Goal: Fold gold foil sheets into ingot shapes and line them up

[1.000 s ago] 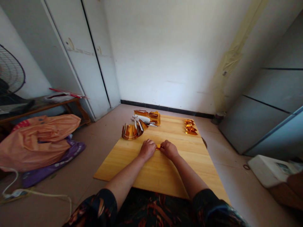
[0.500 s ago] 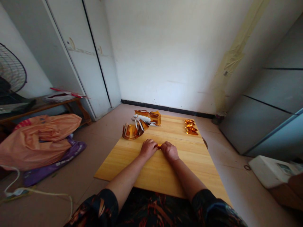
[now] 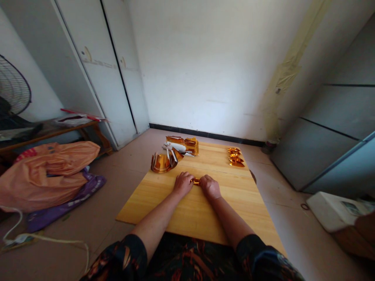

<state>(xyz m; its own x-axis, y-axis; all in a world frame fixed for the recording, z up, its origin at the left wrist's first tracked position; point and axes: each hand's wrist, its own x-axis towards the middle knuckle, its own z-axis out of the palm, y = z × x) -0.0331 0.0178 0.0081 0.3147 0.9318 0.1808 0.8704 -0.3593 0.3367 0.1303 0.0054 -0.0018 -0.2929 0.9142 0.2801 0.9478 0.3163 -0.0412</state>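
Note:
Between my two hands, low over the wooden table (image 3: 234,203), is a small piece of gold foil paper (image 3: 196,181). My left hand (image 3: 183,184) has its fingers closed on the left end of it. The right end is gripped by my right hand (image 3: 210,186). Most of the foil is hidden under the fingers; only a short shiny stretch shows. Beyond my left hand lies a curled stack of gold sheets (image 3: 161,162). Another pile of gold and white sheets (image 3: 191,146) lies behind it. Several folded gold foil pieces (image 3: 236,157) form a column at the far right.
A grey cabinet (image 3: 102,78) and a bench (image 3: 96,136) stand to the left, with orange and purple bags (image 3: 58,168) on the floor. A cable (image 3: 64,240) runs across the floor. At right are a white box (image 3: 331,210) and a large grey cabinet (image 3: 331,136).
The gold foil between my hands now looks more crumpled and shows more shine. Both hands stay almost in the same place; the view has shifted very slightly.

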